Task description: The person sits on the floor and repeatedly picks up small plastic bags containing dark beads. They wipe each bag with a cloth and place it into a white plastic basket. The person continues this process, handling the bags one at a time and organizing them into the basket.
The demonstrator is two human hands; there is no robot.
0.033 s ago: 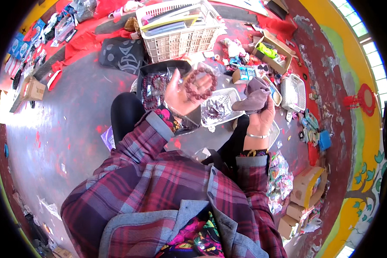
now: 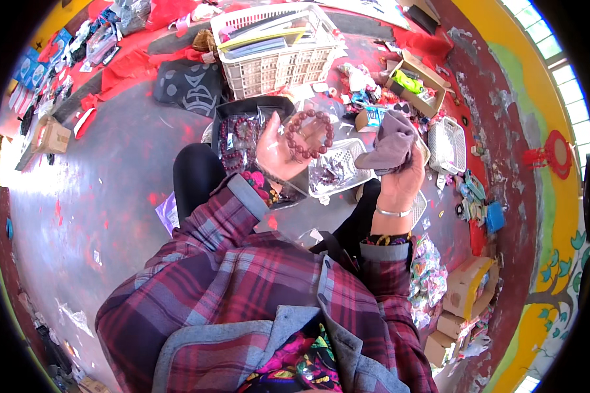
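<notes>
A dark red bead bracelet (image 2: 328,130) hangs in a ring over the fingers of my left hand (image 2: 276,152), which is turned palm up with the thumb apart. My right hand (image 2: 402,187) is closed on a crumpled greyish-purple cloth (image 2: 394,143), held just right of the bracelet and apart from it. Under my left hand is a black box (image 2: 275,103) with more dark red bead bracelets (image 2: 232,157) inside. Between my hands and below them, a white basket (image 2: 339,189) contains small clear packets; my left hand covers part of the box.
A large white crate (image 2: 275,69) with flat items stands ahead. On the right are an open cardboard box (image 2: 416,85), a white basket (image 2: 447,145) and a blue container (image 2: 495,216). My knee (image 2: 198,173) rises beside the black box. A dark bag (image 2: 189,85) lies left of the crate.
My left hand and the bracelet have shifted slightly right and down, and the bracelet's ring is turned a little. My right hand has moved slightly right, still gripping the cloth.
</notes>
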